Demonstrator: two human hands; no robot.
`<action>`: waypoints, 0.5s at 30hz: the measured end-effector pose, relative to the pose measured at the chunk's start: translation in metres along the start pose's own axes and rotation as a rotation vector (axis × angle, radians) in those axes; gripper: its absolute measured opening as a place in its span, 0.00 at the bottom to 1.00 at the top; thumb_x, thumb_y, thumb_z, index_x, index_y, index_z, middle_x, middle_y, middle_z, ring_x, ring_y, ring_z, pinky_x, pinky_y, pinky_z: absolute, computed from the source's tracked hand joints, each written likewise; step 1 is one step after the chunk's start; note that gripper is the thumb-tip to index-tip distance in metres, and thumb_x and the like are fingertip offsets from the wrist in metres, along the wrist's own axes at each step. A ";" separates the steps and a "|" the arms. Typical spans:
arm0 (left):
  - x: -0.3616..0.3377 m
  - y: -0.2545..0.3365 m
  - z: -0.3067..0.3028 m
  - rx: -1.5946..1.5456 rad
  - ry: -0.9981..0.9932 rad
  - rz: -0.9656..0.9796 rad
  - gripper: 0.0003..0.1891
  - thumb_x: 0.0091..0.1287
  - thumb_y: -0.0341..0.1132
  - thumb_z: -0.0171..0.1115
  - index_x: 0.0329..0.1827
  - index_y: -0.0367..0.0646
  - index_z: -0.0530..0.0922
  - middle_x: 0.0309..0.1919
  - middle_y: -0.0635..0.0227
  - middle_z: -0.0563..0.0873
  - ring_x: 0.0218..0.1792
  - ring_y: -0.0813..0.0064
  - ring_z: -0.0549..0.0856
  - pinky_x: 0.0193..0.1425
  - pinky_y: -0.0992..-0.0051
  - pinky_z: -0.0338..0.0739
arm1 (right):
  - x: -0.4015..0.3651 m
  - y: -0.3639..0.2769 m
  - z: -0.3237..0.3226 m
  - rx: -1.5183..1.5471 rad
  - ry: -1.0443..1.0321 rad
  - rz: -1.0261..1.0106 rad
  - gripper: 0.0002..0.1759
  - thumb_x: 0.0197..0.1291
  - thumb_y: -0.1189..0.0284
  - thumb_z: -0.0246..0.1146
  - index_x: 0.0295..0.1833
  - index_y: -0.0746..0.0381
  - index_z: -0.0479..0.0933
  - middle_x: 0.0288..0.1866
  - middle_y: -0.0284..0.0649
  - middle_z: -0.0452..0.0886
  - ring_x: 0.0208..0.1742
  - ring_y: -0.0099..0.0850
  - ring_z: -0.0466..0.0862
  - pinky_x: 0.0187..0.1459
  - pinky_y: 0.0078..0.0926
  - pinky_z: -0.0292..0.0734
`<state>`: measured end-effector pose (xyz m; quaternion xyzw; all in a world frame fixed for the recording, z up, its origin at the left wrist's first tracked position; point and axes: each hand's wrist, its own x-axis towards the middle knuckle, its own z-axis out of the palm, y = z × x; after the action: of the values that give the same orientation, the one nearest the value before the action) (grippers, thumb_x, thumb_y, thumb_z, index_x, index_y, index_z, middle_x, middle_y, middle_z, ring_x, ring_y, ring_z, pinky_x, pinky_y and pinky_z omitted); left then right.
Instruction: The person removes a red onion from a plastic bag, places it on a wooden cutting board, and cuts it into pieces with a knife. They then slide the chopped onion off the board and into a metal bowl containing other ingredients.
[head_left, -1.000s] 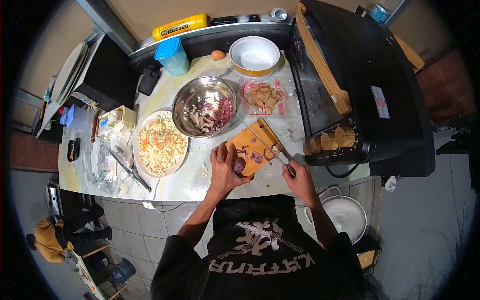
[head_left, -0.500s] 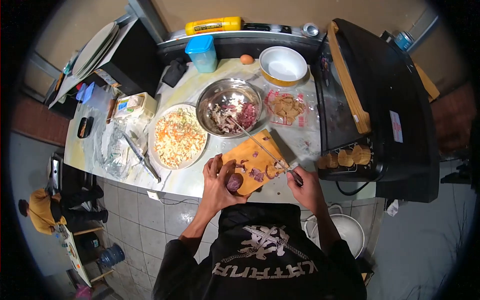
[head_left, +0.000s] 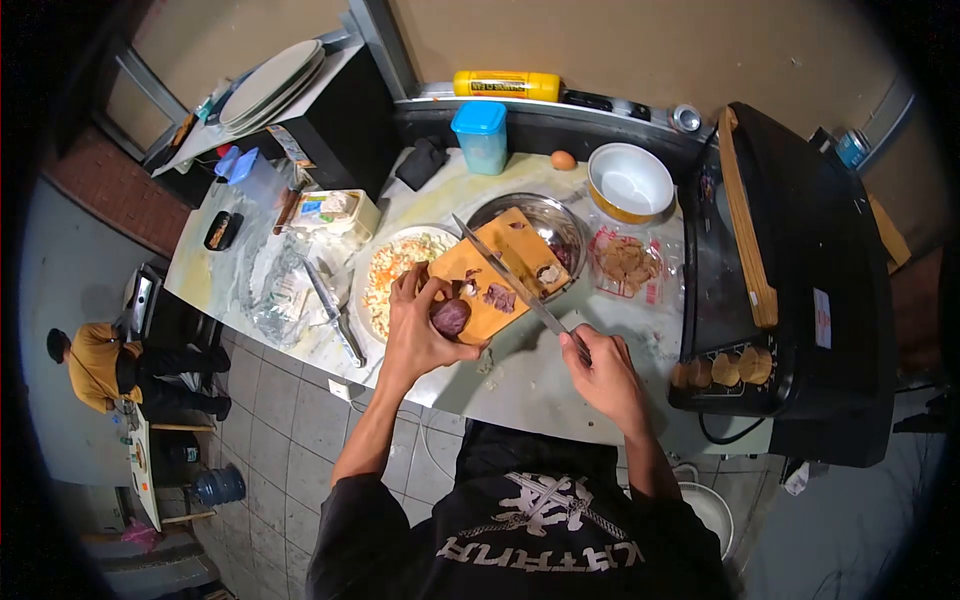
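My left hand (head_left: 424,325) grips the left edge of an orange-brown cutting board (head_left: 484,328), its fingers also around a round purple-red lump (head_left: 450,317) whose kind I cannot make out. The board is raised and tilted, its far end over the steel bowl (head_left: 484,204) and hiding much of it. Purple chopped pieces (head_left: 499,297) and pale scraps lie on the board. My right hand (head_left: 603,372) is closed round the handle of a long knife (head_left: 513,283), whose blade crosses the board. Partly behind my left hand stands a plate of shredded orange and white vegetables (head_left: 395,266).
Another knife (head_left: 335,312) lies left beside plastic wrap (head_left: 283,290). Behind are a blue-lidded container (head_left: 481,138), an egg (head_left: 563,160) and a white bowl (head_left: 630,182). A bag of brown pieces (head_left: 628,262) lies near the black grill (head_left: 810,270). A person (head_left: 100,365) stands far left.
The cutting board has risen from beside the steel bowl to over it, with my left hand and the lump. The knife blade now lies across the board. The whole view has shifted.
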<state>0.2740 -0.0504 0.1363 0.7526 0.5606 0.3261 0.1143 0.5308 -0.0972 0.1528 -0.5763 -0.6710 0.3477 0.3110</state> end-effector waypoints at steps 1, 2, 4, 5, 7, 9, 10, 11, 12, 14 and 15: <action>0.005 -0.005 0.002 0.032 0.011 0.006 0.38 0.23 0.45 0.82 0.41 0.42 0.75 0.59 0.38 0.72 0.61 0.42 0.69 0.66 0.50 0.62 | 0.003 0.000 0.003 0.001 0.000 -0.009 0.17 0.68 0.66 0.58 0.30 0.68 0.71 0.20 0.55 0.75 0.27 0.57 0.78 0.31 0.49 0.70; 0.010 -0.011 0.005 0.047 0.008 0.021 0.38 0.23 0.46 0.82 0.41 0.41 0.76 0.60 0.37 0.71 0.61 0.41 0.69 0.66 0.49 0.62 | 0.006 0.002 0.007 -0.013 -0.028 -0.004 0.18 0.68 0.66 0.57 0.30 0.69 0.71 0.21 0.56 0.75 0.28 0.59 0.78 0.32 0.50 0.70; 0.016 -0.019 0.011 0.056 0.009 0.020 0.37 0.24 0.46 0.82 0.41 0.41 0.76 0.60 0.37 0.71 0.61 0.41 0.68 0.67 0.49 0.62 | 0.011 0.003 0.013 -0.019 -0.084 0.017 0.20 0.69 0.64 0.56 0.30 0.70 0.72 0.23 0.59 0.76 0.31 0.61 0.79 0.35 0.53 0.70; 0.019 -0.022 0.013 0.064 0.008 0.019 0.37 0.24 0.46 0.82 0.41 0.41 0.76 0.60 0.37 0.71 0.62 0.41 0.68 0.67 0.49 0.62 | 0.013 0.005 0.017 -0.019 -0.080 0.016 0.20 0.69 0.64 0.56 0.30 0.70 0.72 0.23 0.59 0.76 0.31 0.61 0.79 0.35 0.53 0.70; 0.025 -0.022 0.016 0.070 0.004 0.005 0.37 0.24 0.45 0.82 0.41 0.40 0.77 0.60 0.37 0.71 0.62 0.40 0.68 0.67 0.48 0.62 | 0.018 0.011 0.027 0.022 -0.033 -0.023 0.20 0.68 0.65 0.58 0.28 0.69 0.70 0.18 0.53 0.71 0.21 0.55 0.73 0.26 0.45 0.65; 0.029 -0.023 0.018 0.077 -0.005 -0.009 0.36 0.24 0.45 0.81 0.41 0.40 0.77 0.60 0.36 0.71 0.62 0.40 0.67 0.67 0.48 0.62 | 0.022 0.013 0.034 0.016 -0.036 -0.011 0.21 0.69 0.64 0.57 0.28 0.70 0.70 0.19 0.55 0.73 0.23 0.56 0.75 0.27 0.46 0.66; 0.031 -0.025 0.019 0.060 -0.015 -0.010 0.36 0.24 0.45 0.81 0.40 0.40 0.77 0.60 0.36 0.71 0.62 0.40 0.67 0.67 0.48 0.62 | 0.024 0.016 0.037 0.014 -0.038 -0.028 0.21 0.69 0.64 0.57 0.28 0.70 0.70 0.19 0.56 0.73 0.24 0.57 0.76 0.28 0.46 0.67; 0.034 -0.027 0.021 0.043 -0.026 -0.012 0.36 0.24 0.45 0.81 0.40 0.39 0.78 0.60 0.36 0.71 0.62 0.40 0.67 0.67 0.48 0.62 | 0.027 0.017 0.039 0.011 -0.040 -0.045 0.21 0.69 0.65 0.57 0.28 0.70 0.70 0.20 0.57 0.74 0.26 0.58 0.77 0.28 0.47 0.67; 0.036 -0.028 0.023 0.043 -0.008 0.004 0.36 0.24 0.45 0.81 0.39 0.38 0.78 0.60 0.36 0.71 0.61 0.40 0.67 0.66 0.48 0.63 | 0.029 0.017 0.039 -0.008 -0.048 -0.052 0.21 0.69 0.65 0.56 0.28 0.70 0.71 0.21 0.58 0.75 0.28 0.59 0.77 0.30 0.49 0.69; 0.040 -0.028 0.024 0.062 -0.027 -0.003 0.36 0.23 0.45 0.81 0.39 0.37 0.78 0.60 0.36 0.71 0.63 0.39 0.68 0.67 0.48 0.63 | 0.033 0.018 0.041 -0.016 -0.056 -0.022 0.20 0.69 0.65 0.56 0.28 0.70 0.71 0.22 0.58 0.75 0.29 0.59 0.77 0.31 0.50 0.69; 0.043 -0.027 0.024 0.084 -0.039 -0.014 0.37 0.23 0.45 0.82 0.39 0.35 0.79 0.60 0.36 0.72 0.64 0.39 0.69 0.67 0.49 0.63 | 0.035 0.018 0.042 -0.026 -0.070 0.001 0.20 0.69 0.64 0.56 0.29 0.70 0.71 0.23 0.59 0.76 0.30 0.60 0.78 0.32 0.50 0.69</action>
<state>0.2744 0.0030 0.1192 0.7588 0.5769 0.2869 0.0958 0.5017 -0.0655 0.1145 -0.5680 -0.6857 0.3590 0.2798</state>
